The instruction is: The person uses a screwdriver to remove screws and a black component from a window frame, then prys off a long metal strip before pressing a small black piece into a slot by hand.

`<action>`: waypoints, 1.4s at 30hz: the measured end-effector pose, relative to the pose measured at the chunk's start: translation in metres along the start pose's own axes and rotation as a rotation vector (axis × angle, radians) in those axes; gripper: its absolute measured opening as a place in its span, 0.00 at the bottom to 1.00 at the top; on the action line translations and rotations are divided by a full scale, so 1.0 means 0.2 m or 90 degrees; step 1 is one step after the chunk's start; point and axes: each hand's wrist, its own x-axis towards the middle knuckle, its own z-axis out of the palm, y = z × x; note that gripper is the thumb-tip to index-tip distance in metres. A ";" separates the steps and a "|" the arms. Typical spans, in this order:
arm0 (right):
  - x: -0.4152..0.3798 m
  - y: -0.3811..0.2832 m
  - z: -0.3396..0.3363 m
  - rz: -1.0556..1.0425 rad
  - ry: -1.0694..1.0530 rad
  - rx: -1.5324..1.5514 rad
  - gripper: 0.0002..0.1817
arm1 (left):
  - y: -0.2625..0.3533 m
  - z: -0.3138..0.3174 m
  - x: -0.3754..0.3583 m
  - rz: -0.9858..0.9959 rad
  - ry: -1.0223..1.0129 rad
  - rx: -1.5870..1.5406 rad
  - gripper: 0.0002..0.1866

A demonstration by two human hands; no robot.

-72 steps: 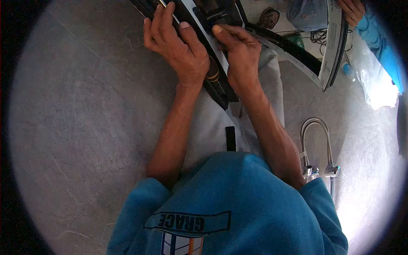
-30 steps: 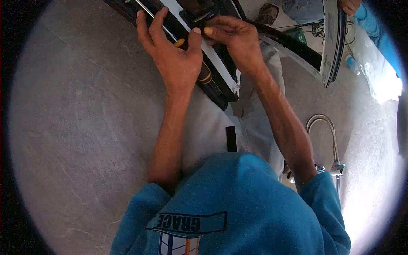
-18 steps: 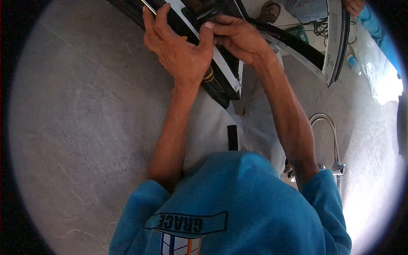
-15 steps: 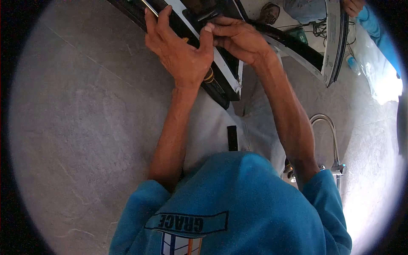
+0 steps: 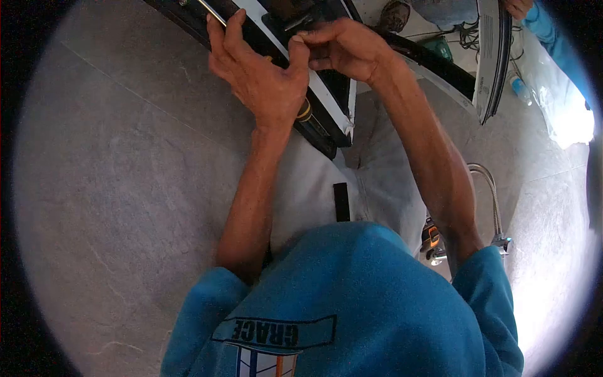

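A black frame with a white strip (image 5: 333, 105) runs diagonally across my lap at the top. My left hand (image 5: 260, 72) lies over it, a thin metal rod (image 5: 212, 12) at its fingertips and its thumb reaching toward the other hand. Beside the thumb, my right hand (image 5: 345, 49) has its fingers bent in a pinch near a black handle-like part (image 5: 300, 24); whatever is between the fingertips is too small to tell. Below my left palm, a yellow-and-black tool handle (image 5: 306, 112) shows partly.
A curved black-and-white strip (image 5: 487, 63) stands at the upper right, near another person's hand (image 5: 519, 9). Around it are a bottle (image 5: 521, 90), clear plastic (image 5: 553, 94), cables (image 5: 468, 36) and a shoe (image 5: 394, 16). A metal hose (image 5: 493, 188) lies right of my arm.
Both hands and the frame sit slightly farther left and up in view. My right wrist has risen and its fingers have shifted a little. More of an orange-and-black object shows beside my right forearm.
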 end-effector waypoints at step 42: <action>-0.06 0.08 0.05 -0.113 0.036 0.055 0.14 | 0.03 -0.04 0.01 -0.015 -0.072 0.061 0.40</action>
